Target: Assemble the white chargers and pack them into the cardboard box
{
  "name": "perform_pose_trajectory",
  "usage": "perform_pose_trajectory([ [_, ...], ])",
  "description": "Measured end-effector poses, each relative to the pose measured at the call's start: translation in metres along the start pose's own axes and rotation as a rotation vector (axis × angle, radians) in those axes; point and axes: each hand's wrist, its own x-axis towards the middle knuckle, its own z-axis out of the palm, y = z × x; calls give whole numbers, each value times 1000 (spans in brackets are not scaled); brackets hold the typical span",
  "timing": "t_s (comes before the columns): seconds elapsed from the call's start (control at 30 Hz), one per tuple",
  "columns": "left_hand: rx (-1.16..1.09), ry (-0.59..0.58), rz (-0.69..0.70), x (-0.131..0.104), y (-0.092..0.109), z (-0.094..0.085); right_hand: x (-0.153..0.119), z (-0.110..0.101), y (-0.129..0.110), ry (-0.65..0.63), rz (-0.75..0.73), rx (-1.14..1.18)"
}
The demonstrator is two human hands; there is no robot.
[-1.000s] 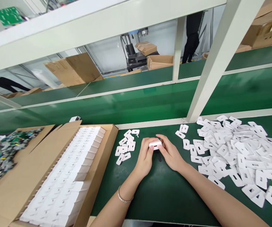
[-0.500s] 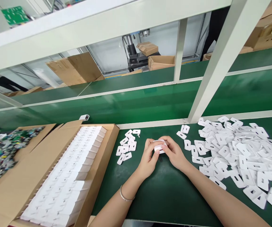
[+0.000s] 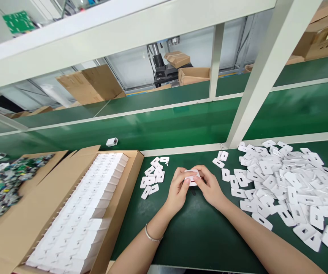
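While the left hand point(image 3: 177, 190) and right hand point(image 3: 210, 187) meet above the green worktop point(image 3: 203, 239), fingers of both are clamped on a white casing point(image 3: 192, 182), between the small covers point(image 3: 152, 177) and the large pile of covers point(image 3: 292, 186).

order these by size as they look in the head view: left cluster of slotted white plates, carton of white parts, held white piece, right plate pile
carton of white parts
right plate pile
left plate cluster
held white piece, partly hidden

The carton point(image 3: 137, 161) lies left of the loose plates point(image 3: 290, 186).
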Motion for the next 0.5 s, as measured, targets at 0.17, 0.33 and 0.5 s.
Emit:
perform_pose_trajectory([
  [0.17,14,25,39,-1,2,3,-1,-1,-1,1,9,36],
  [0.33,24,24,2,-1,1,4,-2,0,0,-10,-11,4],
  [0.5,-25,-13,-29,-1,-4,-1,-3,-1,2,-33,-25,-45],
])
